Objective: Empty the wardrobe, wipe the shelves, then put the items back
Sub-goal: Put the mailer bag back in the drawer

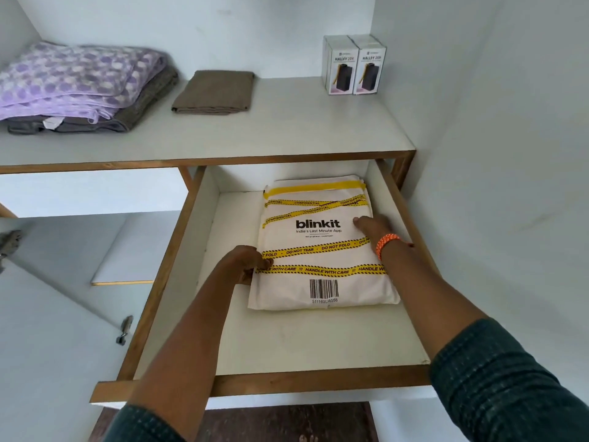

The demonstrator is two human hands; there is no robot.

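A white delivery packet (318, 282) with yellow tape stripes and a barcode lies flat in the pulled-out wardrobe drawer (178, 250). My left hand (243, 263) curls its fingers around the packet's left edge. My right hand (374, 229), with an orange band at the wrist, presses on the packet's right side, fingers lying across its top. On the shelf (287, 129) above sit a folded purple dotted blanket (73, 81) on a grey one, a folded brown cloth (215, 92), and two small white product boxes (353, 67) at the back right.
A lower white shelf (134, 250) shows at the left below the main shelf. The open wardrobe door (47, 330) with a metal latch (126, 328) hangs at the left. Brown floor (287, 422) lies under the drawer front. A white wall is at the right.
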